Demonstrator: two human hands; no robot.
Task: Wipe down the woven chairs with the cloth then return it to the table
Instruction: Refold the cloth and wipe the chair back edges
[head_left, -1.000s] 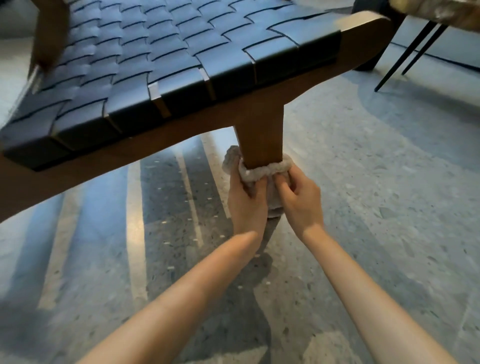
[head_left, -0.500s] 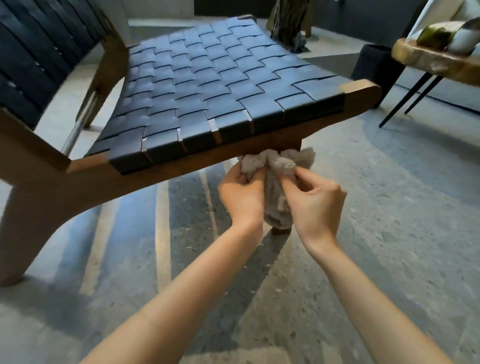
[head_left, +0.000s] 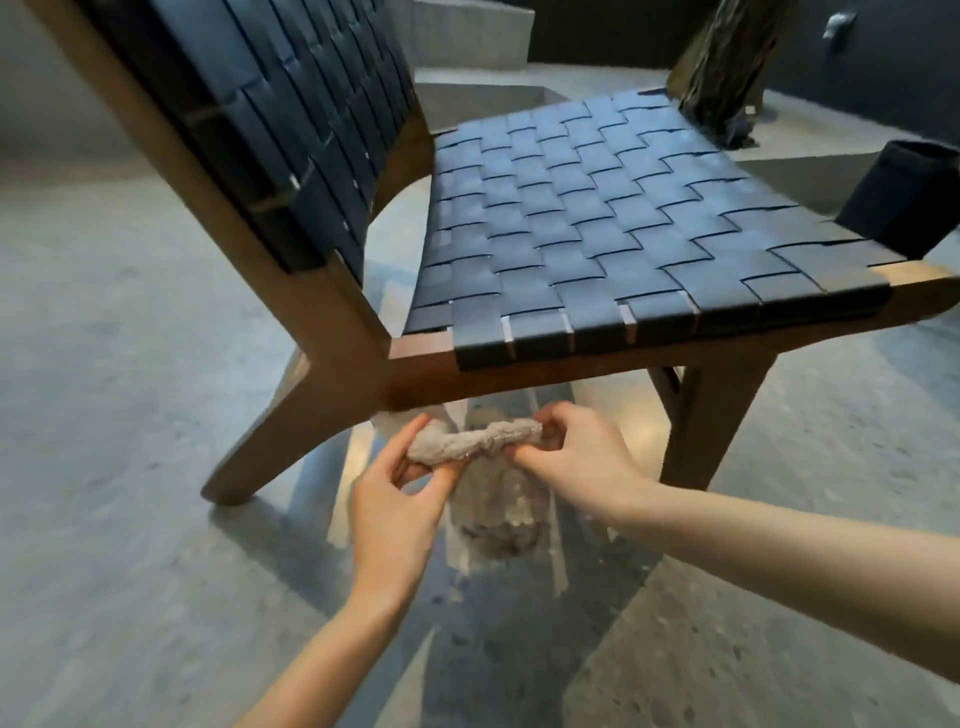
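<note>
Both hands pinched the cloth (head_left: 475, 441): the left hand (head_left: 397, 506) gripped its left end between thumb and curled fingers, the right hand (head_left: 576, 457) its right end (the rest drooped between them). Just beyond the knuckles stood the woven chair (head_left: 597, 228), its wooden rail above.

Both your arms are bare and reach forward and down. Your left forearm (head_left: 332, 660) comes up from the near edge, left of centre. Your left hand (head_left: 395, 499) pinches the left end of the cloth (head_left: 467, 441) between thumb and curled fingers. Your right forearm (head_left: 805, 561) enters from the right edge and runs leftward. Your right hand (head_left: 576, 457) has its knuckles up, fingers curled over the cloth's right end and thumb pointing left. The hands are near each other, not touching.
</note>
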